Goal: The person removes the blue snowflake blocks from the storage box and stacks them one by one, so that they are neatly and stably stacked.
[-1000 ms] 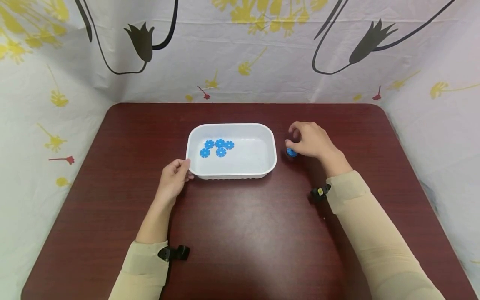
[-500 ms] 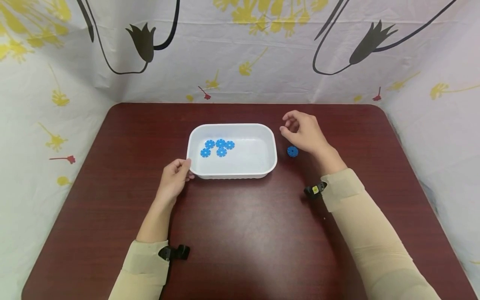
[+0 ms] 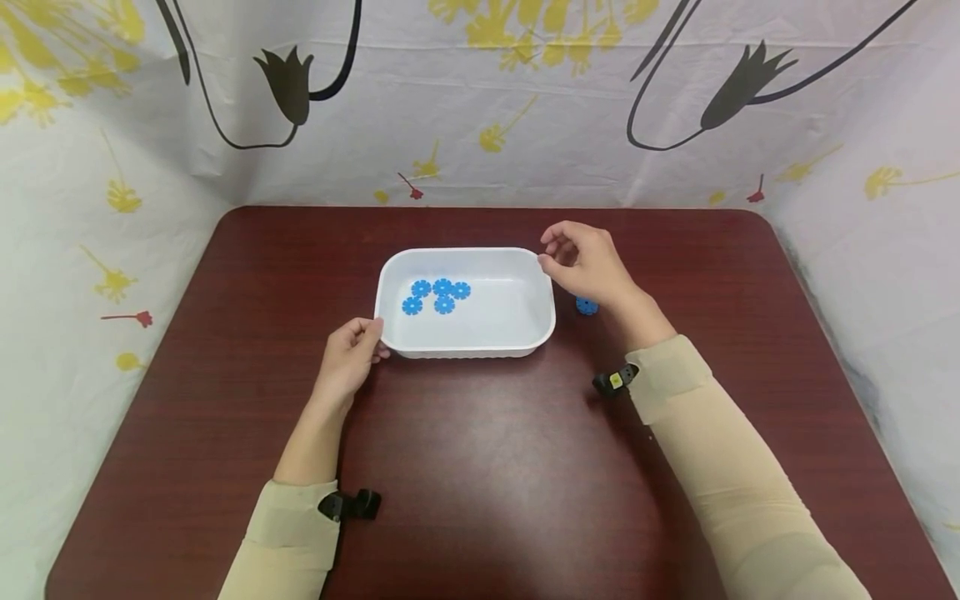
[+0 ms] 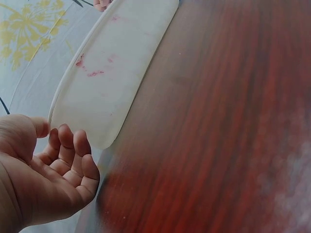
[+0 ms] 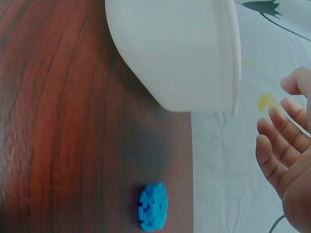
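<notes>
Left hand (image 3: 347, 357) pinches the white tray (image 3: 510, 312) at its near-left corner, blue discs (image 3: 443, 287) lying inside. Right hand (image 3: 588, 265), empty, fingers loosely bent, hovers by the far-right corner; a blue stack (image 5: 153, 207) sits on the counter (image 3: 480, 450) just right.

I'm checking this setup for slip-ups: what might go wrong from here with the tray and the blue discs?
The blue stack sits on the table just outside the white tray, close to the right hand, which might knock it apart.

The left hand holds the tray only at its near left corner; a tug there could slide or tip it, shifting the loose blue discs inside.
</notes>
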### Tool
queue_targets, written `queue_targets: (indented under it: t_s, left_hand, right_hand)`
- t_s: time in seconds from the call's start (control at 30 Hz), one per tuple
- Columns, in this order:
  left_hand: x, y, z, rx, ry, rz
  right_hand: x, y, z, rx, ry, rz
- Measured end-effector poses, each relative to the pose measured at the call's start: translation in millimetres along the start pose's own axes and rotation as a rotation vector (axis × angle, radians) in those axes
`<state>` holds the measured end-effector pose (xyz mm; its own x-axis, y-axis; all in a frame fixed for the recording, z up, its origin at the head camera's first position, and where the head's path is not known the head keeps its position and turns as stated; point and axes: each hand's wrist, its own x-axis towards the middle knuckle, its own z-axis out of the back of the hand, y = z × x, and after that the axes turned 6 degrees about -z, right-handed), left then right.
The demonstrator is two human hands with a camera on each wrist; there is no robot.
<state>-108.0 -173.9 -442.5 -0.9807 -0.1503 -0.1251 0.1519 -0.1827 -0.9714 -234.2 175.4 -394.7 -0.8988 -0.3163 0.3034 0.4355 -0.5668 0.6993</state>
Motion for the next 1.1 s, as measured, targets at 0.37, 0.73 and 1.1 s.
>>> queue_targets:
  t_s: [0.37, 0.73, 1.1]
  left_hand:
    - [2.8, 3.5, -2.0, 0.001, -0.015, -0.007]
    - [3.0, 3.5, -1.7, -0.009, -0.016, -0.004]
    - [2.8, 3.3, -0.7, 0.008, -0.011, -0.003]
  right_hand:
    - [4, 8, -14.8, 0.015, 0.047, 0.074]
    - [10, 19, -28.3, 0.002, 0.181, 0.054]
    - [15, 30, -40.9, -0.039, 0.273, 0.035]
